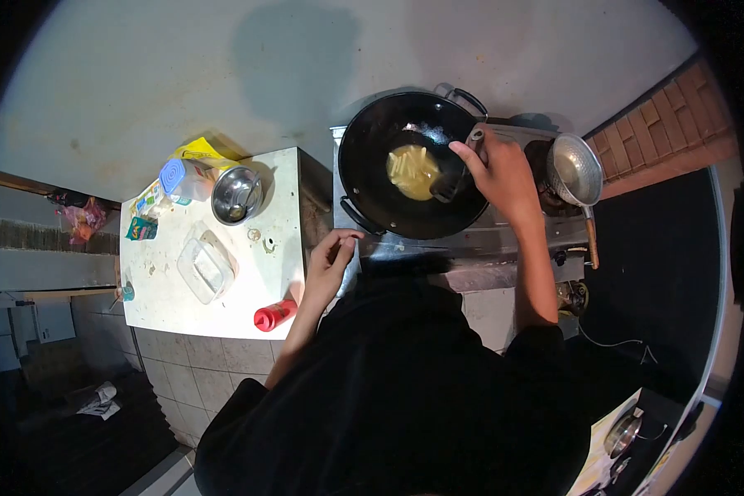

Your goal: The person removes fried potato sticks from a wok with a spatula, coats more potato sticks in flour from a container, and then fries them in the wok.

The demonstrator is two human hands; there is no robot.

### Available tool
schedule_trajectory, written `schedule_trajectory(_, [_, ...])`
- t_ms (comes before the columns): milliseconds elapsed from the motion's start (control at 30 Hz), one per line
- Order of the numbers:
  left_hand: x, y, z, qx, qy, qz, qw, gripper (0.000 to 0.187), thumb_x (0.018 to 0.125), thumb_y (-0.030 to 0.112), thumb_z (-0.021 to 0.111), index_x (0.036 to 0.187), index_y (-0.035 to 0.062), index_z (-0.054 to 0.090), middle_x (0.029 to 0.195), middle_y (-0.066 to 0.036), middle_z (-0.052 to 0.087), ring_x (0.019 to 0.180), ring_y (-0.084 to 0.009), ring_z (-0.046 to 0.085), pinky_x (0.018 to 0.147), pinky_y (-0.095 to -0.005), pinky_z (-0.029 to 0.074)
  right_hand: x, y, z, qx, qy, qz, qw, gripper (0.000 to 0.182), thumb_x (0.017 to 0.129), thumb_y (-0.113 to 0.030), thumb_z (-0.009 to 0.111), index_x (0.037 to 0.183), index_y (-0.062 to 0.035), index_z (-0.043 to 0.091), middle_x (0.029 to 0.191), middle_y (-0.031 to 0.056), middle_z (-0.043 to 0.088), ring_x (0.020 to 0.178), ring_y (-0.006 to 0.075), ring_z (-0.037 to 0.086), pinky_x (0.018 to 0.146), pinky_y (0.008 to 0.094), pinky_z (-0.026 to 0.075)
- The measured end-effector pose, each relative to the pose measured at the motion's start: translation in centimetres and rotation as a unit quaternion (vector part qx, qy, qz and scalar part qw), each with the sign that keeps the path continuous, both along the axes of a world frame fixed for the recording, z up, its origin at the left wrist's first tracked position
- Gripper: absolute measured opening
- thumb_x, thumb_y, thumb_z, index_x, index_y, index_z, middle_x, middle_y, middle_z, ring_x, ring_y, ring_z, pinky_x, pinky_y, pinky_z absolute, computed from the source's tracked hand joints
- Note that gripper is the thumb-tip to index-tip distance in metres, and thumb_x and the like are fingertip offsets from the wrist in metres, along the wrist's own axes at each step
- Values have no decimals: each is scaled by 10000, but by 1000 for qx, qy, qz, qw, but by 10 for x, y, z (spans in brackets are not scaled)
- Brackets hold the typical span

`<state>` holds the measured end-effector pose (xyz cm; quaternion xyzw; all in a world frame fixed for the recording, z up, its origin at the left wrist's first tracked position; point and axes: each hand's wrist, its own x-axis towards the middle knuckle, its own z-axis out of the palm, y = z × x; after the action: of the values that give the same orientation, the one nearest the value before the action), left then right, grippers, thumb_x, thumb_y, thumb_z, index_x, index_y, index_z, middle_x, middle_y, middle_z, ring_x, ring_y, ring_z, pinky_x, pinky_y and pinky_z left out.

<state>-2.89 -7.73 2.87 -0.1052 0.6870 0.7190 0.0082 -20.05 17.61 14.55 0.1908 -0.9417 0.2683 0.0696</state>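
Reader: What does the figure show?

Legend: The right hand (504,169) is wrapped around the handle of a spatula (445,187), its blade beside pale strips (413,168) in yellowish liquid at the bottom of a wok (368,140). The wok stands near the left edge of the stove (492,240). The left hand (332,255), well apart from the right, curls just beside the near-left loop handle (355,217).

Reader: What could go wrong?

Legend: A brisk stroke of the blade could splash liquid towards the right wrist, which hangs over the wok's rim. A hard push could turn the wok, since neither hand clearly steadies it. If the metal is hot, a small slip could bring the left fingers against it. The saucepan (585,183) has its wooden handle (592,241) projecting past the stove's front edge, where a sleeve might catch it.

Reader: What remains unclear?

Legend: The wok conceals whatever burner or flame lies beneath. Whether the left fingers touch the loop handle, or pinch something small, cannot be told. Packets along the back-left edge of the worktop (161,285) are too small to read.
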Motion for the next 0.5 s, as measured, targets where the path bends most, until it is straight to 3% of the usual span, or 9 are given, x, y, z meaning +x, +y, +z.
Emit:
schedule_trajectory(133, [-1, -2, 1, -3, 5, 1, 1000, 182, 1011, 185, 561, 1079, 49, 662, 755, 87, 483, 680, -19, 369, 600, -199, 273, 3, -2, -7, 27, -8, 27, 999, 621, 917, -476, 614, 1183, 85, 608, 723, 273, 625, 727, 434, 648, 698, 471, 528])
schedule_trajectory(233, [2, -4, -1, 13, 4, 4, 1000, 180, 1010, 185, 562, 1079, 52, 663, 758, 88, 487, 677, -17, 369, 596, -199, 272, 3, -6, -26, -7, -6, 21, 1000, 523, 918, -438, 632, 1080, 59, 631, 705, 253, 626, 702, 421, 647, 660, 466, 511])
schedule_trajectory(300, [4, -6, 0, -2, 2, 1, 1000, 188, 1019, 190, 547, 1093, 50, 650, 761, 82, 473, 672, -19, 374, 594, -195, 282, 6, -7, -30, -79, -81, 13, 993, 372, 925, -353, 651, 939, 16, 606, 676, 228, 615, 661, 401, 642, 608, 444, 481])
schedule_trajectory(400, [6, -6, -2, -11, -3, -2, 1000, 191, 1028, 190, 533, 1103, 50, 638, 768, 76, 463, 671, -21, 384, 595, -190, 295, 14, -6, -37, -132, -70, 1, 989, 296, 932, -272, 656, 860, -8, 543, 635, 198, 590, 585, 371, 604, 567, 411, 446])
schedule_trajectory(500, [7, -3, -6, -3, -4, -9, 1000, 183, 1027, 181, 533, 1099, 50, 640, 776, 76, 469, 683, -21, 393, 605, -187, 302, 21, -2, -40, -139, -88, -17, 986, 258, 941, -251, 648, 890, -14, 561, 622, 190, 574, 544, 355, 557, 558, 388, 438])
